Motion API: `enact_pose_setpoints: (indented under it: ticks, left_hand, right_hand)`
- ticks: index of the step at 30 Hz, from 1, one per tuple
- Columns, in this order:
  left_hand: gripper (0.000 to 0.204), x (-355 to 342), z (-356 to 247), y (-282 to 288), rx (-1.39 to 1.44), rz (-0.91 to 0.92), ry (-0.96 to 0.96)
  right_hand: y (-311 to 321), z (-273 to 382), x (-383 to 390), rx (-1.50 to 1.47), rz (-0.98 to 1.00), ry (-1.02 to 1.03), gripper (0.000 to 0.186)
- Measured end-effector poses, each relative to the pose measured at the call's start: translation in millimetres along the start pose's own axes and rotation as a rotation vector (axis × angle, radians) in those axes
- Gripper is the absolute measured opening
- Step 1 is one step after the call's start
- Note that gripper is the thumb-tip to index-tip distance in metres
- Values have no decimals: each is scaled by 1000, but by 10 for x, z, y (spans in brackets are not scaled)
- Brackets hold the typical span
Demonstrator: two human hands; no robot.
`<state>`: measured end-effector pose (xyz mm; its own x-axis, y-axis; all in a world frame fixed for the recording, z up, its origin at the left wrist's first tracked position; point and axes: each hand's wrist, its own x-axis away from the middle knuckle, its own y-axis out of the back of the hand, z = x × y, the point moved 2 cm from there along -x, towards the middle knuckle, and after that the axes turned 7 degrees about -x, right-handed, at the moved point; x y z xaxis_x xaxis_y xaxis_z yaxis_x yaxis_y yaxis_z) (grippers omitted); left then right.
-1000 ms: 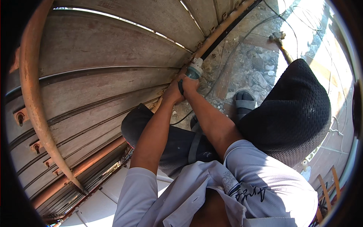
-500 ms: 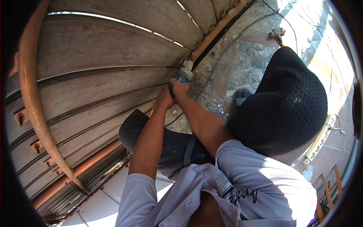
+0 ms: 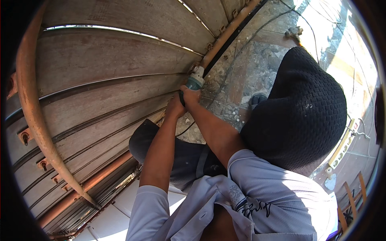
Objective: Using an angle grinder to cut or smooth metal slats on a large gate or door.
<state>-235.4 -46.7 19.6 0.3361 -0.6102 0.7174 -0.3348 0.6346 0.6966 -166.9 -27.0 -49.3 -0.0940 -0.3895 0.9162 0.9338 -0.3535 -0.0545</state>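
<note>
Both hands are wrapped around one power tool, an angle grinder (image 3: 195,83) with a teal body and a pale metal head. My right hand (image 3: 191,96) is closed on the body just behind that head. Right beside it and lower, my left hand (image 3: 175,106) grips the rear part, where a black section shows. The grinder's head is up against the lower end of the wooden boards (image 3: 120,54), beside a rusty orange-brown metal tube (image 3: 227,34). Its disc is hidden from this angle. A dark cord (image 3: 186,129) runs from below my hands.
A curved rusty pipe (image 3: 34,102) and bolted brackets (image 3: 25,137) cross the boards on the left. Bits of debris lie on the tiled floor (image 3: 257,60). Another tool (image 3: 294,32) lies at the far right among cables. A power strip (image 3: 343,148) sits beyond my right knee.
The view has shifted slightly, so the boards and pipe sit a little lower. Both hands stay on the grinder, and its head remains at the same place by the tube.
</note>
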Motion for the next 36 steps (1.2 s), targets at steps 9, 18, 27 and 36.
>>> enact_pose_setpoints:
  ticks: [9,18,27,36]
  left_hand:
    - [78,-293,313,-205,33,-19,-82]
    - [73,-120,121,-69,39,42,-108]
    - [69,-216,374,-174,28,-108,-60]
    - [77,-67,253,20,-17,26,-67]
  right_hand:
    - [-26,86,126,-13,26,58,83]
    - [-43,-85,-19,1,-43,58,77]
    - [-205,-199,-95,-11,-85,93,59]
    - [-145,-26,161,-44,-49,31,62]
